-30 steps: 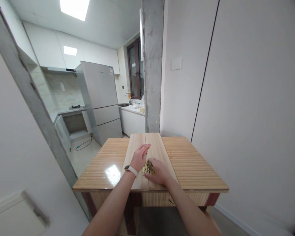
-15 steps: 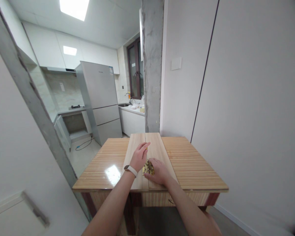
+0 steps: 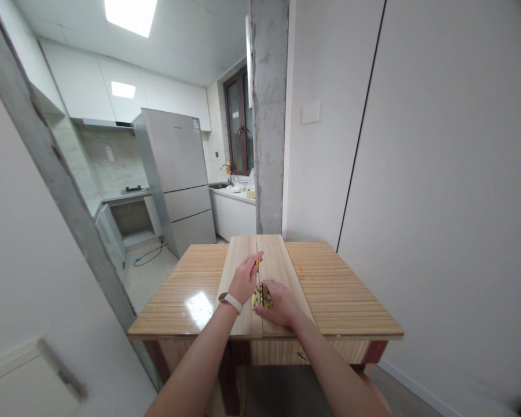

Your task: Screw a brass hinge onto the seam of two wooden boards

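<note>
A brass-coloured hinge [image 3: 261,296] with dark holes lies open across the seam between two pale wooden boards [image 3: 282,263]. My right hand [image 3: 282,304] rests on the right board, thumb at the hinge's near edge and fingers around its far right corner, keeping hold of it. Just above and beyond the hinge, my left hand [image 3: 244,279], with a white-banded watch on the wrist, is closed around a small yellow-handled tool [image 3: 257,262]. Fingers hide most of this tool; a thin part below the yellow points down toward the hinge, perhaps a screwdriver's shaft.
The boards lie across a wood-grain table [image 3: 330,289] with a drawer in front. A white wall [image 3: 417,174] stands close on the right, a grey pillar [image 3: 269,127] behind. Further back are a fridge [image 3: 178,156] and a sink counter [image 3: 234,208].
My left hand has tilted slightly, its fingertips shifting a little left, and more of the yellow piece shows. The right hand and the hinge stay in place.
</note>
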A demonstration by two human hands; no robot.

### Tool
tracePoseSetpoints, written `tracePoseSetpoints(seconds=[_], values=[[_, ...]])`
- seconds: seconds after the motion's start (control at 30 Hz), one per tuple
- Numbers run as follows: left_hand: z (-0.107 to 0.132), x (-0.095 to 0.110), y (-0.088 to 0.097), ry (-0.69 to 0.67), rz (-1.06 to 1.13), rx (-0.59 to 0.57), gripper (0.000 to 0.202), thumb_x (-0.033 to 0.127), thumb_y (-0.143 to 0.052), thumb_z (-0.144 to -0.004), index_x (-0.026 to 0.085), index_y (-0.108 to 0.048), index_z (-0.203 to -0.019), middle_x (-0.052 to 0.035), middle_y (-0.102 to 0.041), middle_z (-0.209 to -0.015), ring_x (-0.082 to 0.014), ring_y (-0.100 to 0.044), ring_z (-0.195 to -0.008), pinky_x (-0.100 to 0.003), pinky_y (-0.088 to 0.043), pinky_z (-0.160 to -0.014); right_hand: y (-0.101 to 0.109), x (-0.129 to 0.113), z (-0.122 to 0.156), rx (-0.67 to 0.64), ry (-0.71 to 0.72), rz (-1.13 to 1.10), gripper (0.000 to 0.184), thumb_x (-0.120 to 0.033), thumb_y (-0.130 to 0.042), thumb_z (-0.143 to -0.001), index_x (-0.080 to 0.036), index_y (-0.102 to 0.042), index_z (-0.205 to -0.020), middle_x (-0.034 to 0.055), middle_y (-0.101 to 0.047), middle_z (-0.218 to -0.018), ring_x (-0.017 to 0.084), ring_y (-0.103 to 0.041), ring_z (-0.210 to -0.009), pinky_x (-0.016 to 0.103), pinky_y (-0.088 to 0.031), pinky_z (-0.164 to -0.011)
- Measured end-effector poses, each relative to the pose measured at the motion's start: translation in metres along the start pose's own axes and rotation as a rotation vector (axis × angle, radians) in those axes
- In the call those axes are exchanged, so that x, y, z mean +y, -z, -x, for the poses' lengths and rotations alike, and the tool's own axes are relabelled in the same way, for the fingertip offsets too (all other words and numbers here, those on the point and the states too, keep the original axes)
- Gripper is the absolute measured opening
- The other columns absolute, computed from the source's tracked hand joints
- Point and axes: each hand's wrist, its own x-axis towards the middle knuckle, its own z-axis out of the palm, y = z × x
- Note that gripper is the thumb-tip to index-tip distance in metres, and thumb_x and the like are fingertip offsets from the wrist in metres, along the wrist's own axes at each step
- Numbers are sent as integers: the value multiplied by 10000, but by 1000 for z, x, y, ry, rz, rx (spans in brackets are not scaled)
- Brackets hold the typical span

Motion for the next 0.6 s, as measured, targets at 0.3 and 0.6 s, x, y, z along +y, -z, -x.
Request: tracePoseSetpoints(seconds=[0.3, 0.6], values=[[-1, 4, 3, 30, -79, 12, 346, 229, -571, -985, 291, -608, -1323, -56, -634, -1158, -187, -656, -1009, -364, -570, -921, -4, 4, -2, -11, 24, 6, 694, -571, -771, -718, -232, -561, -1286, 132, -615, -1294, 305, -558, -1189, 409, -414, -1001], [0, 2, 1, 3, -44, 1, 470, 153, -435, -1012, 263, -473, -1467, -93, -587, -1384, -219, -569, -1269, -447, -475, -1103, -6, 7, 0, 1, 28, 13, 666, -521, -763, -730, -232, -565, -1297, 123, -613, -1303, 295, -544, -1220, 407, -410, -1026]])
